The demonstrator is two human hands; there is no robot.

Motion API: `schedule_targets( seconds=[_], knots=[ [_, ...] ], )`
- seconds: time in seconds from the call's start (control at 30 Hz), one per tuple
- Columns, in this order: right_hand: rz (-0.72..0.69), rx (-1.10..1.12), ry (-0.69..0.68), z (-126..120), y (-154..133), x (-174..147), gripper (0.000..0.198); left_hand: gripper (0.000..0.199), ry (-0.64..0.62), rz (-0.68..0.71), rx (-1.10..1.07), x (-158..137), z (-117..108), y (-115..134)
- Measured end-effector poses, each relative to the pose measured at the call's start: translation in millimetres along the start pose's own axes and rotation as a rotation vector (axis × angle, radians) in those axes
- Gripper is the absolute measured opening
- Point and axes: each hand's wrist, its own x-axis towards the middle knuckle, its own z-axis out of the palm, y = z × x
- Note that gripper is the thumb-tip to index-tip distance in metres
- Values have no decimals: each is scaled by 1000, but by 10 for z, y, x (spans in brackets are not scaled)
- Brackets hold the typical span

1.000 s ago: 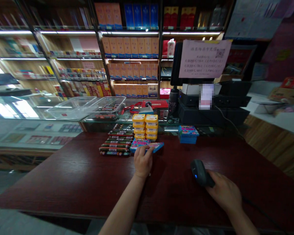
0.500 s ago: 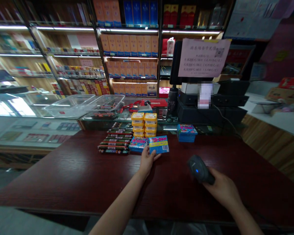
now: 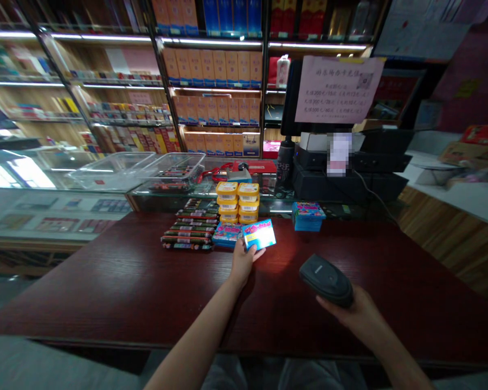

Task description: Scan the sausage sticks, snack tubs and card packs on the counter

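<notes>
Blue packet [image 3: 259,234] now brightly lit, held near far edge of table [image 3: 126,287], beside blue stack [image 3: 226,236]; fingers of left hand [image 3: 242,262] pinch lower left corner. Right hand [image 3: 360,311] grips scanner [image 3: 326,279], since turned: light now reaches packet (print partly lost in glare).

Lit shelves [image 3: 81,57] fill the background

At upper middle we see orange boxes [image 3: 207,67] and blue boxes [image 3: 231,16]; at upper right, a paper notice [image 3: 335,89] over a monitor [image 3: 291,100]; left of centre, clear bins [image 3: 109,171] on a glass counter [image 3: 81,194].
</notes>
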Motion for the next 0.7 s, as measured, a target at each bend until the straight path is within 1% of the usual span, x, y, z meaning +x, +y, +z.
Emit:
schedule_targets(
  seconds=[0.1, 0.23, 0.3, 0.43, 0.5, 0.6, 0.7],
  knots=[
    [1, -26, -1, -9, -21, -18, 31, 37, -19, -1, 10, 2, -8, -6],
    [-31, -104, -17, -61, -31, -25, 33, 45, -43, -20, -33, -13, -24, -6],
    [-48, -268, -6, -102, -17, -10, 32, 47, -57, -33, -55, -20, -26, 2],
    [-22, -775, 66, -157, 81, 62, 26, 50, -76, -27, -104, -29, -16, 36],
    [-32, -927, 80, -152, 176, 101, 24, 50, -77, -32, -108, -34, -8, 56],
    [-118, -1010, 119, -113, 363, 134, 24, 54, -67, -50, -64, -46, 5, 87],
    [-228, -992, 169, -70, 534, 136, 27, 54, -41, -26, 28, -48, 14, 122]
  ],
)
